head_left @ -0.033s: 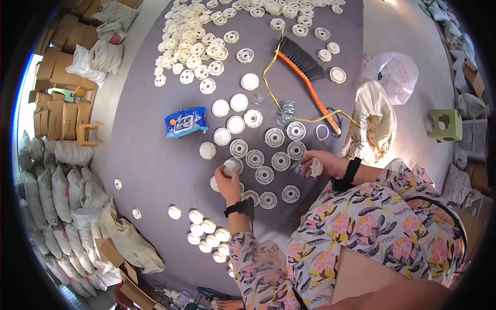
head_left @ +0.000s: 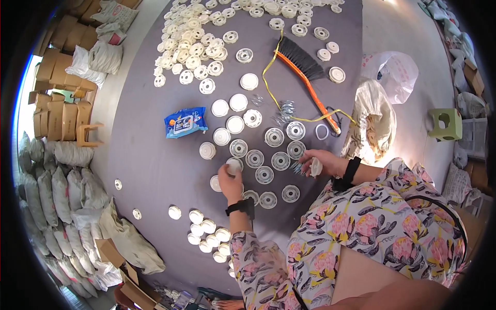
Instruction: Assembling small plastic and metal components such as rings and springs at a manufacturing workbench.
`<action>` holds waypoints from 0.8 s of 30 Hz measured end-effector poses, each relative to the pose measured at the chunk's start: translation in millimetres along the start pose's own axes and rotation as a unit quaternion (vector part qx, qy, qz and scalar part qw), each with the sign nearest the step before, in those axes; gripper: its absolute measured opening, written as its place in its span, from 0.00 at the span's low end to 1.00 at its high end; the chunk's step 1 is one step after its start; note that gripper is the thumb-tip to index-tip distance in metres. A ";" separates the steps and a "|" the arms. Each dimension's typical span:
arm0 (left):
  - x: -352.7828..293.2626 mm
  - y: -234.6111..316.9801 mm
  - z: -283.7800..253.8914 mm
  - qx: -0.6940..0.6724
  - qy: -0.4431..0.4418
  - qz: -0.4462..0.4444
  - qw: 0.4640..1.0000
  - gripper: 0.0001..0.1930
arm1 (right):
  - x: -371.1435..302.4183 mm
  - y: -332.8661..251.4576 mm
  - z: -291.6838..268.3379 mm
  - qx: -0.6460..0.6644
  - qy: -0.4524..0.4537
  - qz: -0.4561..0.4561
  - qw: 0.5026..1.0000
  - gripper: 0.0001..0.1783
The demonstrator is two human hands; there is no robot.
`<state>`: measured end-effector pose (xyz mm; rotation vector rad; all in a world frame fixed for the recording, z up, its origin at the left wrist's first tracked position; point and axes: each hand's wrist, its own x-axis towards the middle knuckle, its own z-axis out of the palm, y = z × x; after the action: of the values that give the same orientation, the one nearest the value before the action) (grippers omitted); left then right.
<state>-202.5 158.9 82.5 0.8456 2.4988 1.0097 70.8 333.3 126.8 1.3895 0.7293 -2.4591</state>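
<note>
My left hand grips a white round cap. The cap lies over one of the round grooved discs, hiding most of it. My right hand is closed around a white round part. Several thin metal springs stick out from its fingers, beside a grooved disc. Between the hands lie more open grooved discs. White capped discs sit just beyond my left hand.
A heap of cream round parts covers the far left of the table. A brush with an orange handle, a yellow strap, loose springs and a blue wipes packet lie mid-table. White capped pieces cluster near left. Sacks stand at right.
My left hand has shifted slightly, and the white cap in it has gone from tilted to flatter over the grooved disc. My right hand stays in place.
</note>
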 end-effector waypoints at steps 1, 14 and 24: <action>0.0 -1.0 4.9 0.095 -0.022 0.095 0.991 0.19 | -2.3 -1.2 1.2 0.002 0.000 -0.001 1.000 0.23; -61.9 147.4 32.2 -0.126 -0.227 0.289 0.921 0.17 | 25.0 4.1 18.6 0.149 -0.032 -0.017 0.988 0.20; -75.7 131.3 44.1 -0.078 -0.225 0.194 0.952 0.12 | 17.7 6.1 15.9 0.140 -0.068 -0.067 0.986 0.14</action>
<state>-69.3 210.1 150.0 1.3737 1.8867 0.9767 52.3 320.7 116.8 1.2805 0.4734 -2.8183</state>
